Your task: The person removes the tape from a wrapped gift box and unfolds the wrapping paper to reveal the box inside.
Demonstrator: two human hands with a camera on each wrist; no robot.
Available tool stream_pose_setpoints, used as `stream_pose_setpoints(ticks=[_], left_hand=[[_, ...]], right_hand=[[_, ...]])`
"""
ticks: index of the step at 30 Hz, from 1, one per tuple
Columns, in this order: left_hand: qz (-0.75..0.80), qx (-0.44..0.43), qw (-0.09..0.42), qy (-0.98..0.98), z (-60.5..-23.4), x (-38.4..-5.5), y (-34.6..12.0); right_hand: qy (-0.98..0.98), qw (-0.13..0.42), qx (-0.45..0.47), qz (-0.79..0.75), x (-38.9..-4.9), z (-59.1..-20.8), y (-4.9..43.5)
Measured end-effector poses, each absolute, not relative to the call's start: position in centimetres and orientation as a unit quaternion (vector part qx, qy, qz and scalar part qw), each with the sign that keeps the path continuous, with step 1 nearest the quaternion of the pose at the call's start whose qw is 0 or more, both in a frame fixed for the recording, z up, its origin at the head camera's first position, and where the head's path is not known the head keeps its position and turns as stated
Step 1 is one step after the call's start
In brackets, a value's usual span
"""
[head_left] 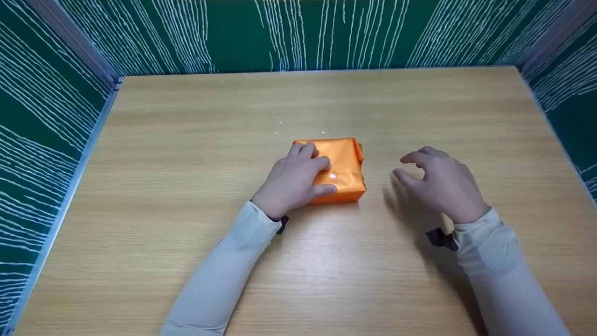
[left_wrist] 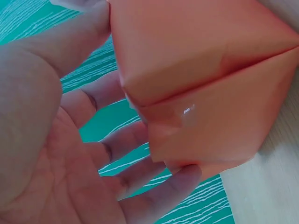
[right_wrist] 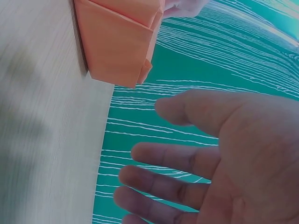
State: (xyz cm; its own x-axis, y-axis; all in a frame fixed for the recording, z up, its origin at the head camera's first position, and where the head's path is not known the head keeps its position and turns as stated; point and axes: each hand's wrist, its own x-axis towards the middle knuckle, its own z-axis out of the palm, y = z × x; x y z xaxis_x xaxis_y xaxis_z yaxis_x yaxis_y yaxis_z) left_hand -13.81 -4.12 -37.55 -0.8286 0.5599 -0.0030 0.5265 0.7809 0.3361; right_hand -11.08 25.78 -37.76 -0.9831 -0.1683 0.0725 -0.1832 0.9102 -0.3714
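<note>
A small box wrapped in shiny orange paper sits near the middle of the wooden table. My left hand grips it from the left, thumb on the near part and fingers spread over the top and left side. Seen from the left wrist, the thumb and fingertips touch the orange wrapping, which has a folded seam and a shiny spot on that end. To the right of the box, my right hand hovers above the table, fingers loosely bent and holding nothing. The right wrist view shows the box's folded end apart from the right fingers.
The pale wooden table has a few tiny white scraps beyond the box. Green panels with white streaks border the table at the back and both sides.
</note>
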Motion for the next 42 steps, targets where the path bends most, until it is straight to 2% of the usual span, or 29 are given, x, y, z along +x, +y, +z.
stream_pose_setpoints(ticks=[8, 20, 33, 42], left_hand=[[0.157, 0.291, 0.042, 0.943, -37.7, -13.5, -3.9], [0.144, 0.293, 0.043, 0.944, -37.7, -13.4, -3.7], [0.139, 0.3, 0.04, 0.943, -37.6, -13.4, -4.1], [0.134, 0.296, 0.014, 0.946, -37.7, -13.4, -3.6]], right_hand=[[-0.976, 0.006, 0.09, 0.196, -10.9, -38.0, 25.8], [-0.974, 0.03, 0.114, 0.195, -10.9, -37.7, 25.8], [-0.965, 0.017, 0.141, 0.219, -11.2, -35.6, 23.6], [-0.952, 0.066, 0.206, 0.215, -12.1, -34.8, 21.2]])
